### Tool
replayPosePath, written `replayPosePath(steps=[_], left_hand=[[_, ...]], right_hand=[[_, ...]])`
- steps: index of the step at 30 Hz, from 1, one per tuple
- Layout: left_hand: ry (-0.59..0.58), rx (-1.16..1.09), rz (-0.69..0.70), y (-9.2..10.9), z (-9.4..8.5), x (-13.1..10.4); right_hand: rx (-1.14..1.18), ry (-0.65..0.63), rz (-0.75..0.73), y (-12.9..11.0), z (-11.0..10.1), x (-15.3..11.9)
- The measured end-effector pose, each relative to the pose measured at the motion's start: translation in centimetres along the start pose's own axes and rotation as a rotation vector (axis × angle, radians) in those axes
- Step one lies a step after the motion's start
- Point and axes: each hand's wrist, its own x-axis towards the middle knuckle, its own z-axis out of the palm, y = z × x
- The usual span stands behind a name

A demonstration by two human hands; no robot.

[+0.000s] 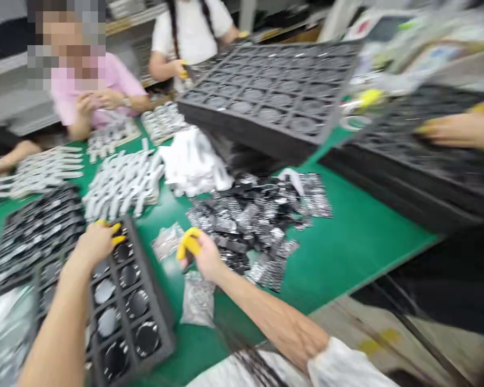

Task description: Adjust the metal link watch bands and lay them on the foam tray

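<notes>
My left hand [97, 244], with yellow finger cots, is over the far end of a black foam tray [161, 317]. Its fingers look slightly apart, and I make out nothing between them. Round dark, glossy pieces [147, 338] and paler discs [105, 291] fill the tray's compartments. My right hand [201, 255], also in yellow cots, is closed with its fingers curled down; a small dark thing may be at the fingertips, but blur hides what it is. Just below it lies a clear bag of small parts [198, 301]. A heap of dark, shiny strips [246, 220] lies right beside it.
Large black compartment trays [262, 86] are stacked at the back right; another person's hand [452, 129] is over a tray there. White parts in racks [123, 180] and a white pile [196, 161] stand on the green table [347, 231]. Two people sit or stand opposite.
</notes>
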Motion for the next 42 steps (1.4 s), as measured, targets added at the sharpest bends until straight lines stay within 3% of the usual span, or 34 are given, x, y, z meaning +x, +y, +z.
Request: replayPosePath(steps=[2, 5, 9, 14, 16, 18, 21, 22, 25, 29, 34, 42], left_hand=[[-0.111, 0.067, -0.073, -3.4, 0.3, -1.7], [-0.157, 0.057, -0.101, -4.3, 1.7, -1.7], [-0.072, -0.100, -0.109, -4.0, 3.0, -1.2], [0.099, -0.423, -0.212, -4.6, 2.6, -2.3], [0.167, -0.567, -0.252, -3.0, 2.3, -3.2], [0.202, -0.767, -0.243, 0.1, 2.4, -4.4], [0.088, -1.312, -0.128, 5.6, 3.2, -6.6], [0.060, -1.343, -0.074, 7.0, 3.6, -7.3], [0.089, -1.153, 0.170, 8.9, 4.9, -8.8], [0.185, -0.812, 0.438, 8.2, 5.5, -9.3], [0.209, -0.675, 0.490, 7.6, 5.2, -9.4], [0.199, -0.688, 0.480, 7.5, 6.0, -9.6]], right_hand=[[-0.010, -0.005, -0.009, 0.2, -0.1, -0.3], [-0.031, 0.010, -0.010, 0.3, 0.1, -1.0], [-0.035, 0.016, -0.016, 0.1, 0.5, -1.5], [-0.023, 0.010, 0.017, -0.4, 0.5, -1.7], [-0.029, 0.004, 0.035, -0.5, 0.5, -1.8], [-0.035, -0.007, 0.055, -0.6, 0.6, -2.0], [-0.070, -0.028, 0.084, -0.6, 0.6, -2.1], [-0.092, -0.035, 0.091, -0.5, 0.5, -2.1], [-0.156, -0.062, 0.106, -0.5, 0.3, -2.2], [-0.223, -0.134, 0.131, -0.7, 0.4, -2.5], [-0.247, -0.159, 0.161, -1.4, 0.9, -2.7], [-0.164, -0.119, 0.205, -1.2, 0.7, -2.6]])
